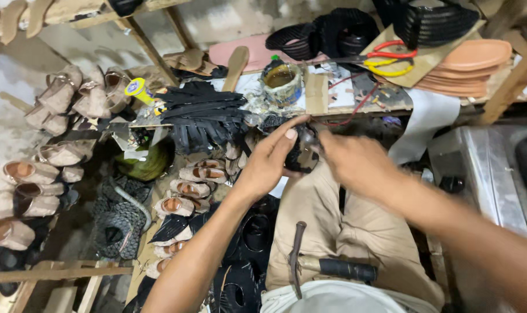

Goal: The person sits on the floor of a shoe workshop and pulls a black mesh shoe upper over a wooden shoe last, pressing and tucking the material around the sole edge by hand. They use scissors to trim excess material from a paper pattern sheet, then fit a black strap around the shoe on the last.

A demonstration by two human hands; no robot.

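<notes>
Black shoe upper gripped between left hand and right hand. Yellow tube far left of them; glue tin just above.

Little free room was left around the left hand and right hand, which were closed on a black shoe upper above the lap. Ahead, the workbench was crowded by a glue tin, black straps and scissors. To the left, the floor was blocked by rows of sandals. A hammer lay across the lap.
</notes>
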